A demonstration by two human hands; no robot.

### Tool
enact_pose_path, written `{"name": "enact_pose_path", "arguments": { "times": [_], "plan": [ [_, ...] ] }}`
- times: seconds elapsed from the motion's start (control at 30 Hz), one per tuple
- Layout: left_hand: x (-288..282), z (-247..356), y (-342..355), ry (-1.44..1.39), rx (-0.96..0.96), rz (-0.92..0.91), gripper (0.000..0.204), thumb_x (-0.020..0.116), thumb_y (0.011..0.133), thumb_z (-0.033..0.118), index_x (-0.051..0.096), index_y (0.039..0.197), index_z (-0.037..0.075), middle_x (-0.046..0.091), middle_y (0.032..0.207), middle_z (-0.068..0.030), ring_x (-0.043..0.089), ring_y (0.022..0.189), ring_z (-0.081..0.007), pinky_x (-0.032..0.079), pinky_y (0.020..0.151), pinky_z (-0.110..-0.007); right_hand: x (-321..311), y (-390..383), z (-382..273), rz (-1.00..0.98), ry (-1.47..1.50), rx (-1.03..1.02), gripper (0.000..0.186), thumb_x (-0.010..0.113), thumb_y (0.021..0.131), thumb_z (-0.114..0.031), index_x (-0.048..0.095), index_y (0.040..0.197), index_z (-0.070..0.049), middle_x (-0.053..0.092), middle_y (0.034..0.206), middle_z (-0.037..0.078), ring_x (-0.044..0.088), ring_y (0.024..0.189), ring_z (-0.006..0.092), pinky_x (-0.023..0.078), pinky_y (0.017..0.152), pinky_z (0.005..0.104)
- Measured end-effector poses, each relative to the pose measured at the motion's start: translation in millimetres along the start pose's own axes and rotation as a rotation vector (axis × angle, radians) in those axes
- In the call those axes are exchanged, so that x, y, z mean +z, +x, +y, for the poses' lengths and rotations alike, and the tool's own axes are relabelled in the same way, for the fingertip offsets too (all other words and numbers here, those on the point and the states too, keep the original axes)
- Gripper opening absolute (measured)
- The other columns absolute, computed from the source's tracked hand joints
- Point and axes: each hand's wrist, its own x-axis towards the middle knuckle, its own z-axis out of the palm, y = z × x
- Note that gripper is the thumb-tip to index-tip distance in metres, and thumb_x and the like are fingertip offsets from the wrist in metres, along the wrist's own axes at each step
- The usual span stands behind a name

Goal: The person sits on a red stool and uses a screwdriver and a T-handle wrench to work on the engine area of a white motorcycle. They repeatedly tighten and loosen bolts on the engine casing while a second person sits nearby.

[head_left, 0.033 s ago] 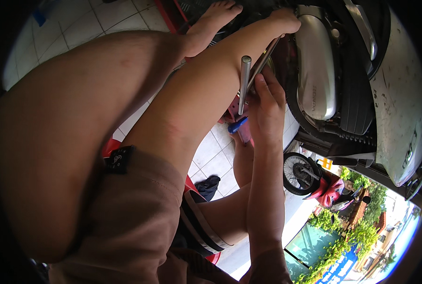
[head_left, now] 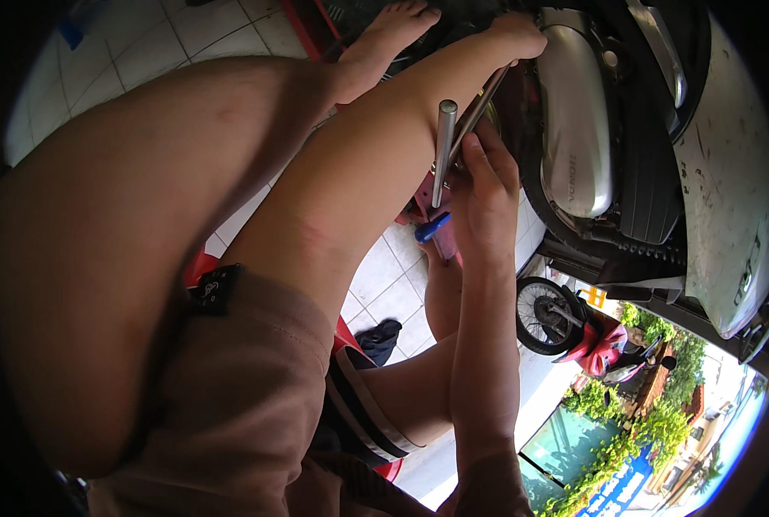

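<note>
My left hand (head_left: pixel 517 36) is closed at the top, beside the silver engine cover (head_left: pixel 574 112) of a motorbike, around the upper end of a slanting metal bar (head_left: pixel 485 102). My right hand (head_left: pixel 490 177) is wrapped round the lower part of that bar, thumb along it. A short upright steel rod (head_left: pixel 444 142) stands just left of my right fingers; where it joins is hidden. Below it, a blue-handled tool (head_left: pixel 432 227) lies by pinkish-red parts (head_left: pixel 422 199), partly behind my right wrist.
My bare legs and a foot (head_left: pixel 389 34) flank my arms. A dark cloth (head_left: pixel 378 338) lies on white tiles (head_left: pixel 376 274). A scuffed body panel (head_left: pixel 720 224) is at right. A red motorbike (head_left: pixel 597 351), greenery and street are at lower right. A red frame (head_left: pixel 307 26) is at top.
</note>
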Motion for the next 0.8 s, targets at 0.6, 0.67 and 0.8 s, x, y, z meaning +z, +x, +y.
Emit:
{"name": "enact_pose_path", "arguments": {
  "times": [0.6, 0.67, 0.8],
  "plan": [
    [-122.8, 76.9, -66.7, 1.068, -0.352, -0.573, 0.062, 0.031, 0.097, 0.051, 0.056, 0.112, -0.004, 0.065, 0.091, -0.0174, 0.063, 0.065, -0.0211, 0.053, 0.061, -0.034, -2.7, 35.9, -16.5, -0.153, 0.579, 0.056, 0.027, 0.046, 0.092, -0.006, 0.045, 0.119, -0.002, 0.054, 0.092, 0.005, 0.049, 0.073, 0.0110, 0.042, 0.068, 0.0240],
    [-152.3, 92.9, -107.1, 1.128, -0.448, -0.576, 0.068, 0.028, 0.097, 0.051, 0.048, 0.121, -0.009, 0.064, 0.093, -0.0220, 0.064, 0.067, -0.0250, 0.054, 0.062, -0.035, 4.8, 39.6, -21.3, -0.146, 0.649, 0.061, 0.024, 0.045, 0.092, -0.005, 0.045, 0.116, -0.004, 0.054, 0.092, 0.005, 0.049, 0.074, 0.0123, 0.043, 0.069, 0.0261],
    [-183.9, 86.3, -181.4, 0.561, -0.787, -0.587, 0.072, 0.021, 0.099, 0.050, 0.038, 0.128, -0.013, 0.061, 0.091, -0.0263, 0.063, 0.075, -0.0282, 0.051, 0.067, -0.036, 27.6, 51.6, -25.7, -0.190, 0.817, 0.037, 0.018, 0.043, 0.093, -0.005, 0.045, 0.111, -0.005, 0.055, 0.092, 0.006, 0.049, 0.071, 0.0142, 0.043, 0.068, 0.0265]
  ]
}}
